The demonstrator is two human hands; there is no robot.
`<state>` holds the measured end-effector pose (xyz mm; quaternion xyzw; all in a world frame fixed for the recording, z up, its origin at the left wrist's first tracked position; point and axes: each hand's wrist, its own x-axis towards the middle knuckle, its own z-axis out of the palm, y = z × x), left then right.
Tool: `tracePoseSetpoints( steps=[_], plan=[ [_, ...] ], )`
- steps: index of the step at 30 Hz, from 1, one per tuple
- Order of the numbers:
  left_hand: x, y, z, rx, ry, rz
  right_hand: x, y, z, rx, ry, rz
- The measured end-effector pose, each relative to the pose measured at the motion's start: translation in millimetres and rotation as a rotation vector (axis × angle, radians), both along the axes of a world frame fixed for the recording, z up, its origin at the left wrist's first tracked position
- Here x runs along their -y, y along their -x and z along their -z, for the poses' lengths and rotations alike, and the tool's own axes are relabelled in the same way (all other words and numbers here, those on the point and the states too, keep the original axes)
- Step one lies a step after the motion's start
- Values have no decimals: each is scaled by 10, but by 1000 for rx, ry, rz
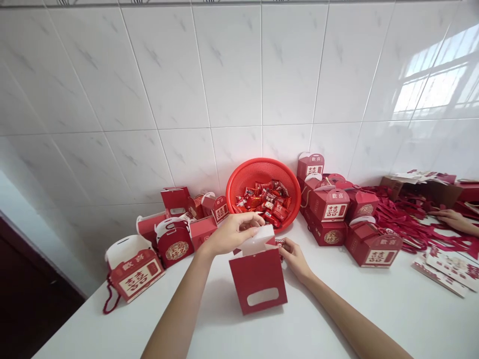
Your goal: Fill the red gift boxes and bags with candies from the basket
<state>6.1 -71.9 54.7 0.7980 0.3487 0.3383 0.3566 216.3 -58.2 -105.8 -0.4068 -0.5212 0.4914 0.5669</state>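
Note:
A red cardboard gift box (pixel 259 279) stands in front of me on the white table, its top open and its white inner flaps raised. A rounded white cut-out shows low on the flap facing me. My left hand (pixel 234 232) reaches over the top from the left, its fingers closed at a white flap. At the box's right side, my right hand (pixel 295 258) has its fingers bent against the far edge, partly hidden behind the card. Just behind the box, a red plastic basket (pixel 239 182) leans on the tiled wall, holding red-wrapped candies (pixel 267 199).
Several red gift boxes (pixel 140 279) stand at the left, some open. More boxes (pixel 329 212) are stacked right of the basket. Red ribbons (pixel 396 214) and flat printed cards (pixel 452 267) lie farther right, where another person's hand (pixel 454 219) reaches in.

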Motion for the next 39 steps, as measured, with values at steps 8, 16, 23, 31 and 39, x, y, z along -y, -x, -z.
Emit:
tracePoseSetpoints(
  steps=[8,16,23,31,39],
  plan=[
    [-213,264,55,-23,-41,-184,-8,-23,47,-2,18,4],
    [-372,324,115,203,115,-139,-14,-25,46,-30,28,7],
    [-568,394,386,671,504,-107,-21,-9,41,-37,17,10],
    [-319,356,852,790,779,-350,-28,-20,13,-51,10,20],
    [23,263,1218,987,637,-594,-20,-65,34,-60,29,15]
  ],
)
